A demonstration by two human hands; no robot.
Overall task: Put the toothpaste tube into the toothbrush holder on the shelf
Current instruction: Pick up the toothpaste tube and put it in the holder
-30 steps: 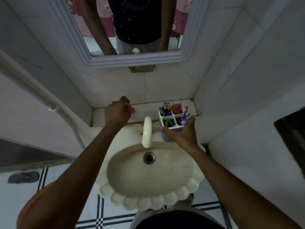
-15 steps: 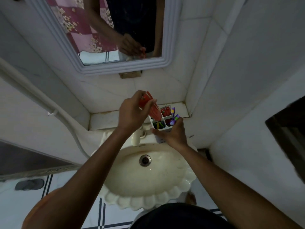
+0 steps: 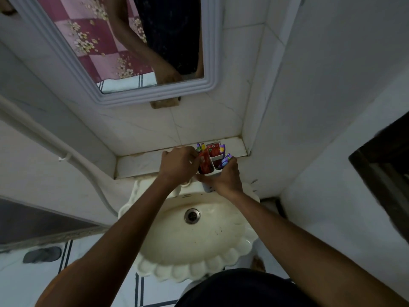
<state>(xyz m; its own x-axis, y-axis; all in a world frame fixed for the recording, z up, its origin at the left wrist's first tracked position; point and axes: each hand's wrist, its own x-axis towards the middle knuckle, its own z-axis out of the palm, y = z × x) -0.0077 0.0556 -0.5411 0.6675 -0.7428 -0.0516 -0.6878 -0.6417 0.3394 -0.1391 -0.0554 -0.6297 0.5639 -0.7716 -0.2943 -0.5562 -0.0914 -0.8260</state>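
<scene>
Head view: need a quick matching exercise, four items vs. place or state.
Items:
1. toothpaste tube
2. left hand
3. right hand
4. mirror

Places/states:
A. steadies the toothbrush holder from the near side
B. hangs on the wall above the shelf
C. red, partly down in a holder compartment
D. grips the tube

Pairs: 1-C, 2-D, 3-A, 4-B

My left hand (image 3: 179, 166) and right hand (image 3: 223, 177) crowd the toothbrush holder (image 3: 215, 159), its compartments filled by toothbrushes (image 3: 225, 161) and a red tube (image 3: 204, 162). The shelf (image 3: 137, 165) lies bare to my left; the corner wall (image 3: 250, 129) blocks the right.
</scene>
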